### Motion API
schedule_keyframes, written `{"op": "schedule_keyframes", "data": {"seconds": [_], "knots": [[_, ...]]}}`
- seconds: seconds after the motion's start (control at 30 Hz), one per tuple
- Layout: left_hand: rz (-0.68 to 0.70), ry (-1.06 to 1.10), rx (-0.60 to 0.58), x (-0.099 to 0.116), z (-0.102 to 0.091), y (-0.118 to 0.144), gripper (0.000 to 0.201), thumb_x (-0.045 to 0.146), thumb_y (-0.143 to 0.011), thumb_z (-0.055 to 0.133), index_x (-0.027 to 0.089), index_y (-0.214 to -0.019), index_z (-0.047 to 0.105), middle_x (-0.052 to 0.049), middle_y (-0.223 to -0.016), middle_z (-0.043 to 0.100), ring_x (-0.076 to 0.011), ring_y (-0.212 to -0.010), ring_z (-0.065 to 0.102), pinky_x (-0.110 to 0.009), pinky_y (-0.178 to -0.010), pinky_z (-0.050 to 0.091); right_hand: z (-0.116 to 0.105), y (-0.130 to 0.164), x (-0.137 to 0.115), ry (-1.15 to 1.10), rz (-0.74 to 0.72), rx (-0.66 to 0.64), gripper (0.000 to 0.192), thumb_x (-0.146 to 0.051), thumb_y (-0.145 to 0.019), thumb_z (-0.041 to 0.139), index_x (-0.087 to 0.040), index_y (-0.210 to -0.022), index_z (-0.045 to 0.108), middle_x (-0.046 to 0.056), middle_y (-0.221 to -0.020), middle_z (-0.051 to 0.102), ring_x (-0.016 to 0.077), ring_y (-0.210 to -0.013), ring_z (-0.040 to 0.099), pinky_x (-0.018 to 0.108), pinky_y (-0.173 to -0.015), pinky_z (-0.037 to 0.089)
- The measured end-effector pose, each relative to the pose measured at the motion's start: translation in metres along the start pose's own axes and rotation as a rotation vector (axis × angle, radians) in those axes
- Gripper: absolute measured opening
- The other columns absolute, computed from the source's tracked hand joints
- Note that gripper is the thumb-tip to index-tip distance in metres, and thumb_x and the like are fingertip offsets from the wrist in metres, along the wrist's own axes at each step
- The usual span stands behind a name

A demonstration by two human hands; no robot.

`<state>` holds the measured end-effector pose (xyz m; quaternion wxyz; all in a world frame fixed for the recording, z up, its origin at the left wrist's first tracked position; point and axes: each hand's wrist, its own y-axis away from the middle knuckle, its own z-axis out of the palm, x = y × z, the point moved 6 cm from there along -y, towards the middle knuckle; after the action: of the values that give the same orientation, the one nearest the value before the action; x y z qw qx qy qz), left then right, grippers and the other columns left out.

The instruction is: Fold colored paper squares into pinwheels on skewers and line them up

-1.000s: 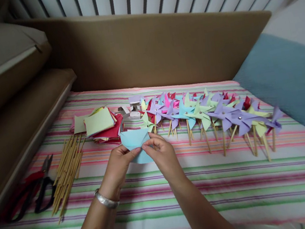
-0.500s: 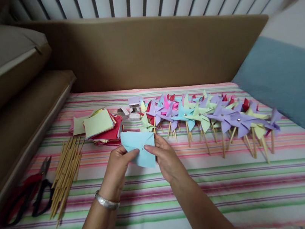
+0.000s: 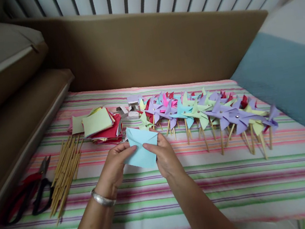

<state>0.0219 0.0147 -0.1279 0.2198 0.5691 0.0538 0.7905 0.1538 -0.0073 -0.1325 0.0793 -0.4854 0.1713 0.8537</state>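
Note:
A light blue square of paper (image 3: pixel 143 157) is held up between both hands above the striped cloth. My left hand (image 3: pixel 116 163) grips its left edge, thumb lying on the front face. On the opposite edge my right hand (image 3: pixel 164 153) pinches it, thumb also on top near the middle. Creases or slits run in from the paper's upper corners. The other fingers are partly hidden behind the sheet. Just beyond the hands lies a stack of coloured paper squares (image 3: pixel 97 122), pale green on top and red below.
Finished paper pinwheels (image 3: pixel 222 113) on sticks lie in a long row to the right. Bamboo sticks (image 3: pixel 66 177) and black-handled scissors (image 3: pixel 42 192) are at the left. Small opened boxes (image 3: pixel 133 109) sit behind. Brown cushions (image 3: pixel 18 96) and a brown panel (image 3: pixel 145 50) border the cloth.
The blue paper has turned slightly in my hands and moved a little to the right. Both hands still hold it. The whole view has shifted slightly.

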Motion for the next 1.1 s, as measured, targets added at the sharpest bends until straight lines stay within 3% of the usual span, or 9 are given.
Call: {"op": "schedule_keyframes", "data": {"seconds": [0.17,0.5,0.67,0.73,0.8,0.9,1.0,1.1], "knots": [[-0.015,0.032,-0.015,0.0,0.001,0.001,0.02,0.029,-0.06,0.076,0.015,-0.074,0.07,-0.001,-0.065,0.068,-0.0102,-0.058,0.056,-0.021,-0.059,0.04,-0.002,-0.002,0.001,-0.047,-0.015,0.028,0.068,-0.019,-0.057,0.072,-0.022,-0.119,0.046,0.002,-0.098,0.067,0.0194,-0.085,0.063,0.034,-0.078,0.049],[0.032,-0.114,0.04,-0.003,-0.003,-0.003,0.022,0.027,-0.054,0.078,0.013,-0.071,0.072,-0.004,-0.066,0.071,-0.0144,-0.058,0.059,-0.026,-0.061,0.043,0.001,0.002,-0.001,0.266,-0.127,0.021,0.066,-0.022,-0.061,0.07,-0.023,-0.123,0.047,0.005,-0.105,0.066,0.0221,-0.092,0.061,0.034,-0.078,0.049],[0.049,-0.041,0.118,0.003,-0.014,-0.004,0.022,0.026,-0.053,0.077,0.013,-0.07,0.072,-0.004,-0.063,0.07,-0.0135,-0.054,0.057,-0.024,-0.057,0.041,0.003,0.002,-0.002,0.32,-0.121,-0.046,0.064,-0.027,-0.07,0.064,-0.022,-0.129,0.04,0.003,-0.089,0.067,0.0194,-0.078,0.063,0.034,-0.07,0.051],[0.051,-0.012,0.18,0.009,-0.022,-0.004,0.023,0.026,-0.05,0.078,0.012,-0.068,0.071,-0.004,-0.061,0.069,-0.0133,-0.052,0.055,-0.024,-0.054,0.039,0.003,0.008,-0.014,0.506,-0.267,-0.021,0.056,-0.027,-0.075,0.061,-0.023,-0.128,0.044,0.004,-0.088,0.066,0.0194,-0.079,0.062,0.036,-0.072,0.051],[0.064,0.015,0.236,0.016,-0.03,-0.003,0.025,0.025,-0.047,0.078,0.012,-0.068,0.071,-0.004,-0.06,0.068,-0.0131,-0.051,0.055,-0.024,-0.053,0.039,0.012,0.02,-0.029,0.734,-0.519,-0.046,0.045,-0.025,-0.078,0.058,-0.026,-0.122,0.052,0.006,-0.101,0.063,0.0215,-0.094,0.059,0.04,-0.084,0.048],[0.105,0.044,0.27,0.025,-0.041,-0.003,0.028,0.024,-0.046,0.078,0.012,-0.07,0.07,-0.003,-0.062,0.069,-0.013,-0.053,0.056,-0.024,-0.055,0.041,0.034,0.041,-0.035,0.988,-0.83,-0.231,0.035,-0.019,-0.079,0.056,-0.029,-0.113,0.059,0.007,-0.129,0.05,0.0252,-0.12,0.044,0.046,-0.101,0.035],[0.13,0.027,0.287,0.028,-0.048,-0.002,0.028,0.025,-0.047,0.078,0.012,-0.07,0.07,-0.004,-0.064,0.069,-0.013,-0.053,0.057,-0.024,-0.055,0.042,0.044,0.048,-0.026,1.111,-0.904,-0.354,0.032,-0.015,-0.081,0.052,-0.028,-0.108,0.062,0.004,-0.143,0.035,0.027,-0.132,0.029,0.05,-0.105,0.029],[0.1,0.009,0.307,0.028,-0.051,0.0,0.028,0.026,-0.046,0.079,0.013,-0.069,0.069,-0.003,-0.061,0.068,-0.0124,-0.05,0.055,-0.024,-0.053,0.041,0.043,0.043,-0.018,1.151,-0.892,-0.345,0.031,-0.012,-0.083,0.048,-0.029,-0.103,0.064,0.001,-0.144,0.033,0.0263,-0.135,0.024,0.051,-0.105,0.028]]}}
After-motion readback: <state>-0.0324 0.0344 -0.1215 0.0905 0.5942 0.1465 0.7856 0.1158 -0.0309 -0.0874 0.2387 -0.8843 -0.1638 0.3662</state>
